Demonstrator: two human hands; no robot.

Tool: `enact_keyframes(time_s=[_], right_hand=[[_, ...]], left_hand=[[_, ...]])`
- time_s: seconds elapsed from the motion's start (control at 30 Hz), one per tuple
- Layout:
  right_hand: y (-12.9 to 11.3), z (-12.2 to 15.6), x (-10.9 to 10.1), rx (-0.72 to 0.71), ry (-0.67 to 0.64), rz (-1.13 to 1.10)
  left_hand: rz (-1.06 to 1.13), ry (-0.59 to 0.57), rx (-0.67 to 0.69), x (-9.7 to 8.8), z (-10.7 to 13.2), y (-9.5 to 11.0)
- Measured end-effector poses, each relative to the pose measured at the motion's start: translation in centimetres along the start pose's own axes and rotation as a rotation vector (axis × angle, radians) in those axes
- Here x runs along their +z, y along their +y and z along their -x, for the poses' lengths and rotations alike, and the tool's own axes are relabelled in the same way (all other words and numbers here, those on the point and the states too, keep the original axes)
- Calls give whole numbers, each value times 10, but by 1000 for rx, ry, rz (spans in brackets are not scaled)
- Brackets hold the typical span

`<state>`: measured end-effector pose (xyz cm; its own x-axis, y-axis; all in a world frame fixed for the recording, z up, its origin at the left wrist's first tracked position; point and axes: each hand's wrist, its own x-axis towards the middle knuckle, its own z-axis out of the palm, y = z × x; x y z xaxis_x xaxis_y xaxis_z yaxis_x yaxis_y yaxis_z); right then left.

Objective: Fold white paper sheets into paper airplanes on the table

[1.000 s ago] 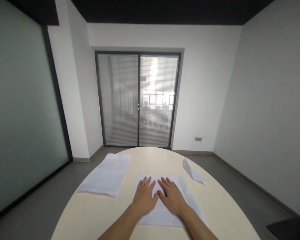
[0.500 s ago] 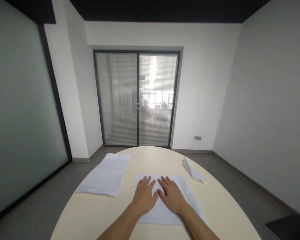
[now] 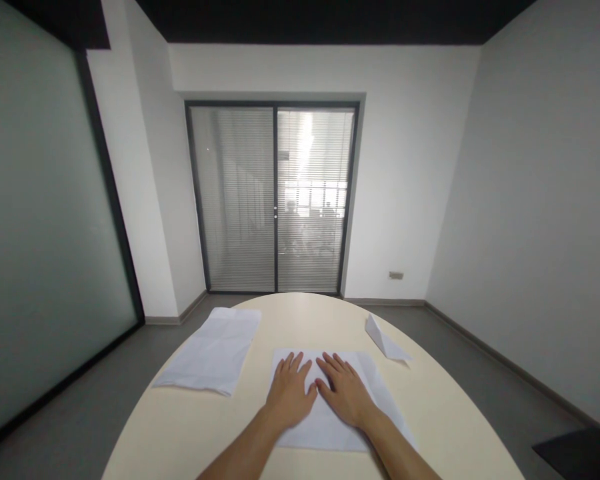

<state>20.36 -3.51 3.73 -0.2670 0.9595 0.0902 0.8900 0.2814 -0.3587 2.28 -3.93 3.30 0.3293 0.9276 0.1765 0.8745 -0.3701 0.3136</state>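
A white sheet, paper or thin cloth (image 3: 325, 433), lies flat on the table in front of me. My left hand (image 3: 291, 393) rests palm down on its left half, fingers spread. Beside it, my right hand (image 3: 344, 392) lies palm down on the sheet with its fingers stretched out. The thumbs point toward each other with a small gap between them. Neither hand holds anything. Part of the sheet is hidden under my hands and forearms.
The table (image 3: 300, 313) is pale with a rounded edge. A white folded stack of sheets (image 3: 213, 350) lies at its left edge. A folded white paper piece (image 3: 386, 341) stands at the right. Beyond are a glass door (image 3: 275, 200) with blinds and a wall socket (image 3: 396, 275).
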Motion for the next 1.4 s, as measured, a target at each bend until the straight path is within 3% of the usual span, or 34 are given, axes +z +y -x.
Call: enact_keyframes(time_s=[0.37, 1.0, 1.4], right_hand=[[19, -2, 1, 37, 34, 45], [15, -2, -1, 48, 24, 53], [22, -2, -6, 211, 42, 176]], left_hand=[[-47, -39, -25, 7, -1, -3], [-28, -15, -5, 13, -4, -10], [-36, -13, 3, 10, -1, -9]])
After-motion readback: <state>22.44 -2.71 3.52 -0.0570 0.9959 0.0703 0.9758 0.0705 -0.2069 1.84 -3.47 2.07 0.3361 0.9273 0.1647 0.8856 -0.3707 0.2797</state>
